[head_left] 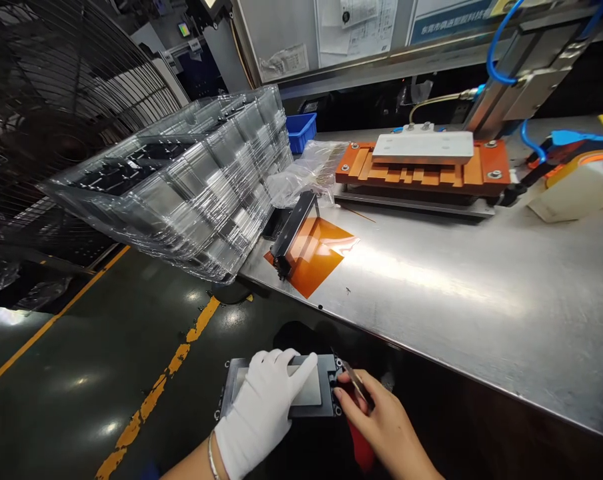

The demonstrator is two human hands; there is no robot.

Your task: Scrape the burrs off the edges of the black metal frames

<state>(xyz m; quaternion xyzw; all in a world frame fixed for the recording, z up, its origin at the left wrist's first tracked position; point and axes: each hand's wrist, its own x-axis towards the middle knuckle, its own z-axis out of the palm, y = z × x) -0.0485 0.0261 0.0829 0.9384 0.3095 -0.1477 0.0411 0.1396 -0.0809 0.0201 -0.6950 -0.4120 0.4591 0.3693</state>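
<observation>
My left hand (269,403), in a white glove, grips a flat black rectangular housing (326,367) with a light grey panel (309,393) on its upper face. Its fingers lie across the panel, and small round lugs stick out at the housing's corners. My bare right hand (376,407) is closed around a slim metal tool (355,381), perhaps a trimming knife. Its thumb and fingertips meet the right end of the housing. The tool's tip is by the upper right corner; whether it touches is unclear. The housing is held low, in front of the bench.
The metal bench (431,280) carries a long black part (296,233) on an orange sheet (321,260). Behind are an orange press fixture (421,170), a blue bin (301,131) and a plastic bottle (576,190). Stacked clear trays (211,180) and a fan (76,87) stand left.
</observation>
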